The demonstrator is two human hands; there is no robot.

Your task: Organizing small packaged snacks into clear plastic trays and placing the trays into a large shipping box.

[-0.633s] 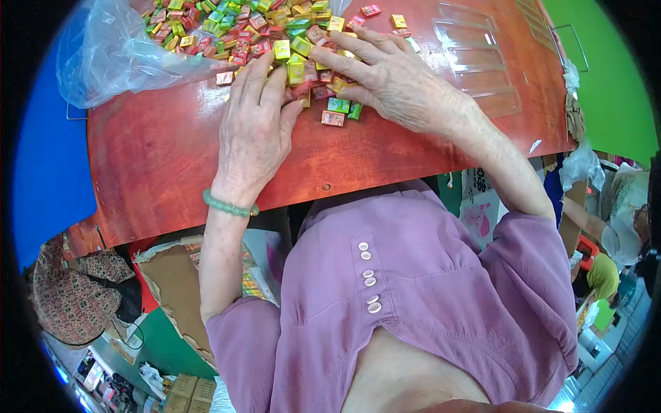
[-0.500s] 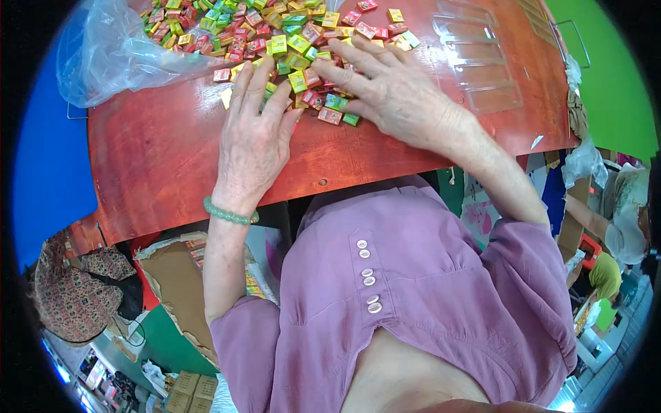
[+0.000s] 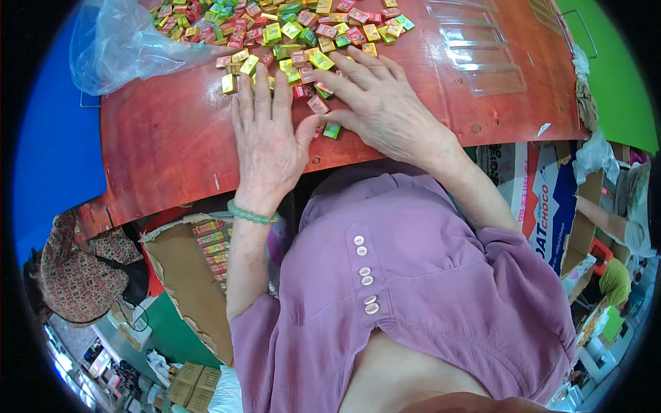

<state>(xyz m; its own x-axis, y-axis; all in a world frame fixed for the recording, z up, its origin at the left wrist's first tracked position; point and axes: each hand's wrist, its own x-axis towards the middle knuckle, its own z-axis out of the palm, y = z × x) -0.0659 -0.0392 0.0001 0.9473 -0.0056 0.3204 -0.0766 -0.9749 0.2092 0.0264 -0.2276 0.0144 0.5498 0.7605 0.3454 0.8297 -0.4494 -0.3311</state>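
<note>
Here, both hands flat on red counter (image 3: 172,138), palms down, fingers spread, gripping nothing. Left hand (image 3: 270,134) beside right hand (image 3: 382,103), thumbs nearly touching. Fingertips lie on near edge of pile of small wrapped candies (image 3: 289,27), yellow, green, red, pink. Single green candy (image 3: 332,130) just below right thumb. Clear plastic bag (image 3: 113,41) at pile's left. Clear plastic tray (image 3: 482,48) at right, apart from hands. Green bead bracelet (image 3: 251,215) on left wrist.

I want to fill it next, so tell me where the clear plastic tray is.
In the head view the clear plastic tray lies on the red table at the far right, beyond the right hand and right of the pile of small coloured packets.
</note>
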